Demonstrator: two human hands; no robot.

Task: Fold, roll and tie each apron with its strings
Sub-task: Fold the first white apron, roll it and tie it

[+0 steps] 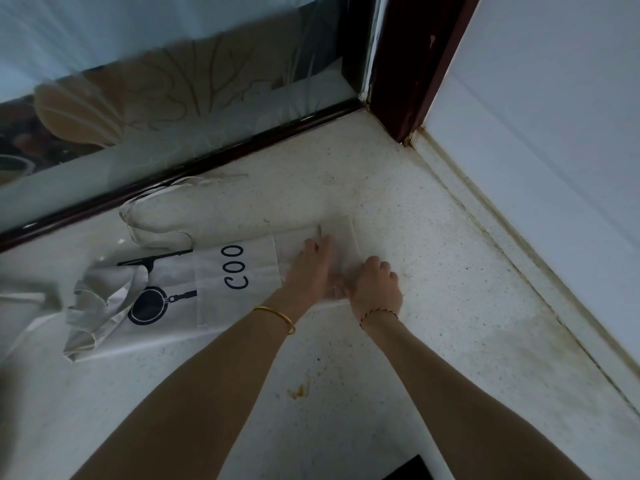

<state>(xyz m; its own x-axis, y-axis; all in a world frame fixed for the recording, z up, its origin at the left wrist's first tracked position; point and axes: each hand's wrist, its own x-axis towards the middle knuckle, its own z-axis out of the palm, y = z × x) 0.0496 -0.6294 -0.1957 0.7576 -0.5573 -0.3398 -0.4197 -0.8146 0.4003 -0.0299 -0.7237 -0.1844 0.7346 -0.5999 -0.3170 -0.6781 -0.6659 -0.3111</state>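
Left hand [310, 268] flat, right hand [375, 285] curled round cloth, at apron [221, 271] end: folded, barely rolled, not yet tied with strings [156, 202].

Matt cloth apron [239, 268] on smooth speckled stone counter [433, 271].

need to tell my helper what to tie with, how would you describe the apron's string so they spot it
Find the dark window frame along the back of the speckled counter. Just in front of it, a thin pale string lies in a loose loop leading off the white apron. It is the only narrow cord there, unlike the flat printed cloth.
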